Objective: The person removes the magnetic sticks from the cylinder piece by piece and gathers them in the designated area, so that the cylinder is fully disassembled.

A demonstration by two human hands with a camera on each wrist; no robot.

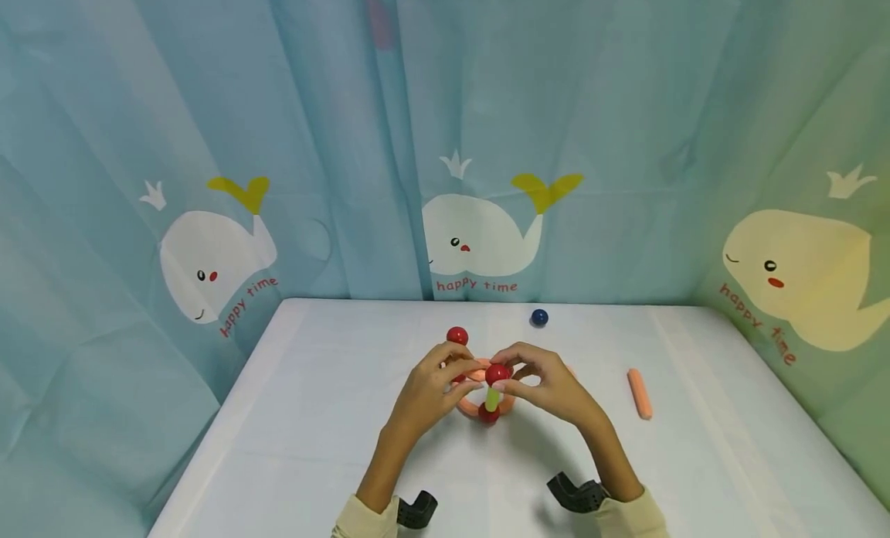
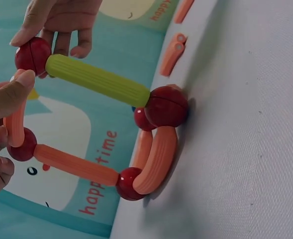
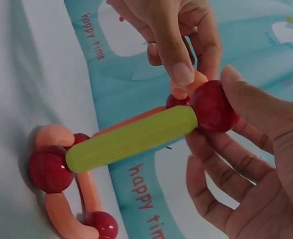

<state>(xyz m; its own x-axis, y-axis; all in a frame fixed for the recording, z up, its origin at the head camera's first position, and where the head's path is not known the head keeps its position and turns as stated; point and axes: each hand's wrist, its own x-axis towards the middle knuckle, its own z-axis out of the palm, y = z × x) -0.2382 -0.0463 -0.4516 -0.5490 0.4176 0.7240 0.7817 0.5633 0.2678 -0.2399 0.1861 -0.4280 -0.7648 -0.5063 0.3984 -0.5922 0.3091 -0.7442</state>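
A structure of red balls and ribbed rods stands on the white table. Its base has curved orange rods [image 2: 158,159] joined by red balls. From there rise a green rod [image 2: 99,79] and a straight orange rod [image 2: 76,164]. My right hand [image 1: 545,379] grips the red ball [image 3: 213,107] on top of the green rod between thumb and fingers. Close beside it, my left hand [image 1: 427,391] pinches a short curved orange rod [image 2: 17,122], which spans between the two upper balls. In the head view, the hands partly cover the structure.
A dark blue ball [image 1: 539,318] lies near the table's back edge. To the right of the hands is a loose orange rod [image 1: 640,394]. A light blue curtain [image 1: 348,136] with printed whales hangs behind the white table [image 1: 313,445].
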